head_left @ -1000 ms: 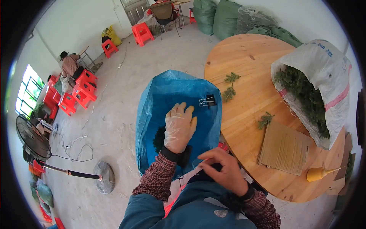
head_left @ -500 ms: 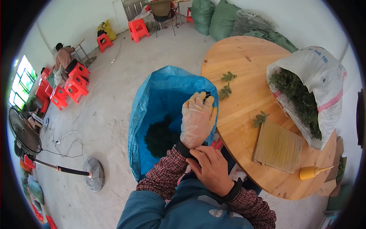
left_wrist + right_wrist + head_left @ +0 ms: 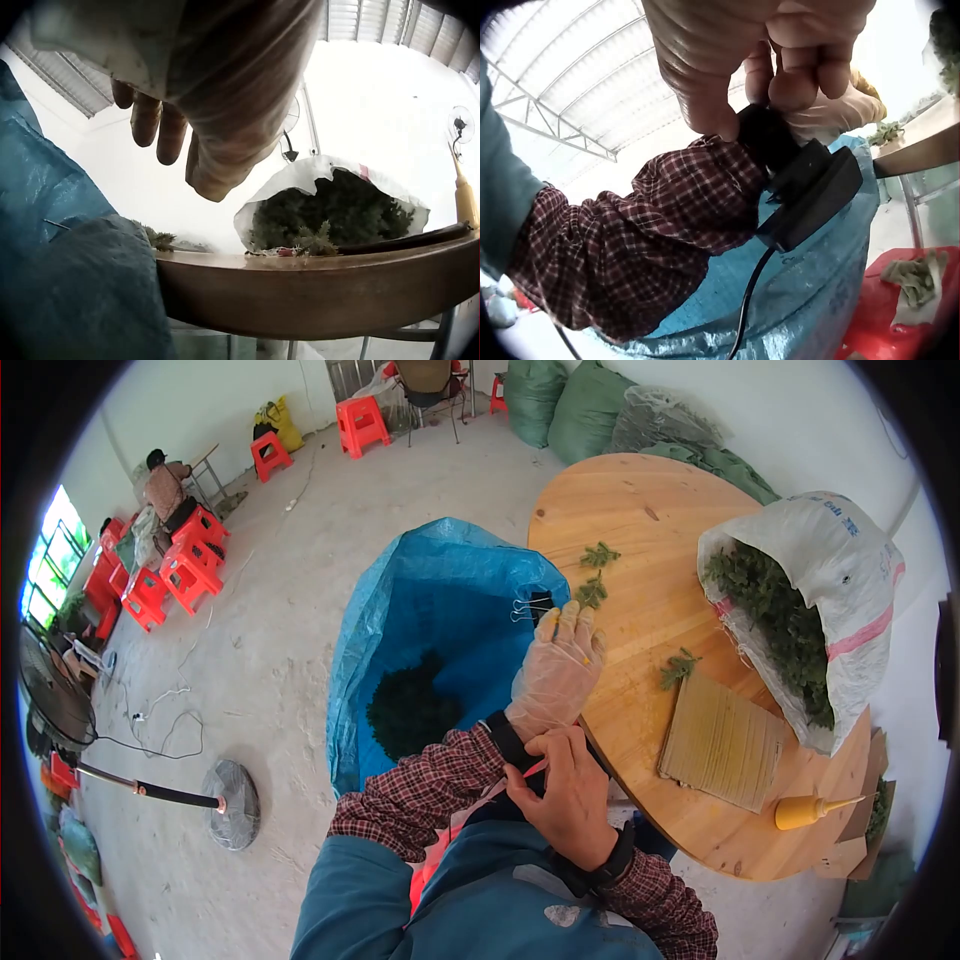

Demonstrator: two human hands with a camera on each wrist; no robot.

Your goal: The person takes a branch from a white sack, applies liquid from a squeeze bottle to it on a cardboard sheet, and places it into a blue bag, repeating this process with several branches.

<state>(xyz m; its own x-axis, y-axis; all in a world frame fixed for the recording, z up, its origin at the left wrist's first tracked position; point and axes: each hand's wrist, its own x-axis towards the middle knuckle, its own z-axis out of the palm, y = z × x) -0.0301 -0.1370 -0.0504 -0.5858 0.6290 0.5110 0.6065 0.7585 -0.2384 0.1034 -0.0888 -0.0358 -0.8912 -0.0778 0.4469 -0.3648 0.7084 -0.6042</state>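
Note:
My left hand (image 3: pixel 558 675), in a thin clear glove with yellowish fingertips, extends loosely over the bag's right rim beside the table edge, holding nothing. My bare right hand (image 3: pixel 568 795) is at the left wrist, its thumb and fingertips pinching the black wrist strap (image 3: pixel 763 135). From that strap hangs a black camera (image 3: pixel 814 196) with a cable. Below the left forearm, a large blue woven bag (image 3: pixel 350 650) gapes wide, with a dark green bundle of foliage (image 3: pixel 408 710) inside. A black binder clip (image 3: pixel 541 606) sits on its rim near the left fingertips.
On the round wooden table (image 3: pixel 640 510) lie green sprigs (image 3: pixel 591 592), a cardboard piece (image 3: pixel 725 745), a yellow squeeze bottle (image 3: pixel 800 812) and a white sack (image 3: pixel 860 560) of greenery. A standing fan (image 3: pixel 55 685) and red stools (image 3: pixel 190 572) are leftward; another person (image 3: pixel 165 490) sits farther back.
My left hand has moved right, from above the bag's inside to its right rim, uncovering the foliage bundle. My right hand has come up to the left wrist strap.

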